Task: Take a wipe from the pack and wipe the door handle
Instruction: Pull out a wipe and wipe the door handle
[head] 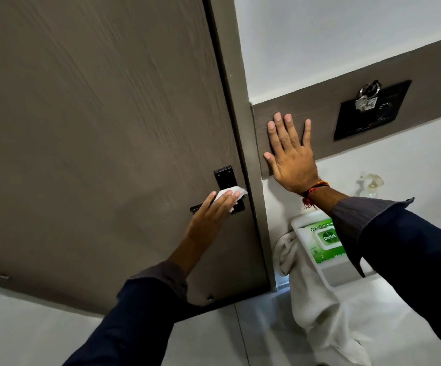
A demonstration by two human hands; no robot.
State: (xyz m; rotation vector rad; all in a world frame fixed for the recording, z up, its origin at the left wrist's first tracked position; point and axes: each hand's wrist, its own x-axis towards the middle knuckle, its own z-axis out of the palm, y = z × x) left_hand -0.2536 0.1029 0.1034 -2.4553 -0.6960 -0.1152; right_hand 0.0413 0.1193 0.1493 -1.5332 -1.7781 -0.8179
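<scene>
Wipes in a green-and-white soft pack (324, 240) sit in a white plastic tray (327, 277) low on the right, partly hidden behind the right arm's dark blue sleeve (409, 249), with a crumpled white cloth (309, 294) hanging just beside and below the tray. Farther in on the left, the left hand (211, 215) presses a white wipe (45, 193) under its flattened fingers against the black metal door handle (230, 190) on the grey-brown wooden door (95, 128). Right of the door frame, the right hand (289, 151) lies flat with fingers spread wide on a brown wood-grain wall panel (346, 107), holding nothing. Farther right on that panel, a bunch of keys (367, 97) hangs on a black square plate (372, 112).
</scene>
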